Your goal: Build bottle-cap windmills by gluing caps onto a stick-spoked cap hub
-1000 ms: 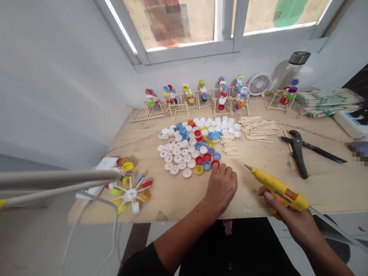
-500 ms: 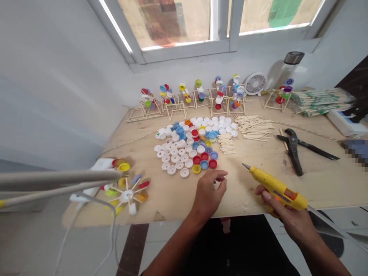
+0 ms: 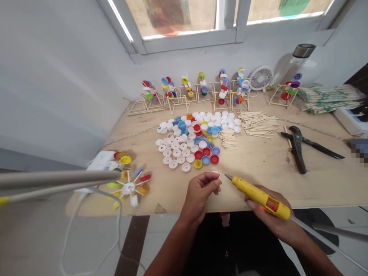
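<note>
Drawn closer, right hand [image 3: 275, 219] gripped a hot-glue gun [image 3: 257, 194] toward ten o'clock, left hand [image 3: 199, 196] pinching a stick [image 3: 221, 174], steadiness likely vital.

Yellow glue gun [image 3: 255, 192]; black pliers [image 3: 298, 148]; wrapped bundle [image 3: 329, 98], seemingly green-and-white patterned

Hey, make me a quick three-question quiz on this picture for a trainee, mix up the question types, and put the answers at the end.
1. Which hand holds the yellow glue gun?
2. True or false: the black tool lies to the right of the plastic caps in the picture.
3. Which is nearest to the glue gun's nozzle? A) the white fan; B) the left hand; C) the metal-topped bottle.

Key: 1. The right hand. 2. True. 3. B.
</note>
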`<state>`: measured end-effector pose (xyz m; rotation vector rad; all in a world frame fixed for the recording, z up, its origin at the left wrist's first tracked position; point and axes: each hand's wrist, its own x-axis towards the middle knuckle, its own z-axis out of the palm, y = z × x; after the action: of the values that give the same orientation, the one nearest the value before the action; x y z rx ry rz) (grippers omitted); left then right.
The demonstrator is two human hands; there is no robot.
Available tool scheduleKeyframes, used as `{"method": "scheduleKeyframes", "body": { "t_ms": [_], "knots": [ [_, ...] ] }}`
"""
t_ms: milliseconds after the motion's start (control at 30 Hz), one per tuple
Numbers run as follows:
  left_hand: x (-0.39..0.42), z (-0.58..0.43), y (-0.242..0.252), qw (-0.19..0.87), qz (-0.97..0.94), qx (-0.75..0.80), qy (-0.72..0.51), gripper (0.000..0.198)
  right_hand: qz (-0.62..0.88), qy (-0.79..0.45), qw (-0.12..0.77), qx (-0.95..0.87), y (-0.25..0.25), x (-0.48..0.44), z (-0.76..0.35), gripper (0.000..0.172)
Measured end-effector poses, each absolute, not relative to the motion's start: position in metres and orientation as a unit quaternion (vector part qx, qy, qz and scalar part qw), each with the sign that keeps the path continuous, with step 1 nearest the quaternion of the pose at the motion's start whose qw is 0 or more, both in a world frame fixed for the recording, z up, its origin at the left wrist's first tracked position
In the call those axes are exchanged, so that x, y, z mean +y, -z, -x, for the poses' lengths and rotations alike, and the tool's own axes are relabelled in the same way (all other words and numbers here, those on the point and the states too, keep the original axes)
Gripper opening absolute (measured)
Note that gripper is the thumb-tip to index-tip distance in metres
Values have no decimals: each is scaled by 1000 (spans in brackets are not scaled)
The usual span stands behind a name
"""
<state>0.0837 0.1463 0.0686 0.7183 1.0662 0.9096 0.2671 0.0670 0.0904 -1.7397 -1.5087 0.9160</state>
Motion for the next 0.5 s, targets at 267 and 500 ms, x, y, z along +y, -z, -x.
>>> {"method": "scheduleKeyframes", "body": {
  "t_ms": [267, 500],
  "knots": [
    [144, -84, -71, 709, -310, 482, -410, 19, 650, -327, 275, -629, -87, 69, -264, 24],
    [143, -83, -70, 699, -319, 482, -421, 18, 625, -262, 308, -668, -77, 69, -261, 27]
  ]
}}
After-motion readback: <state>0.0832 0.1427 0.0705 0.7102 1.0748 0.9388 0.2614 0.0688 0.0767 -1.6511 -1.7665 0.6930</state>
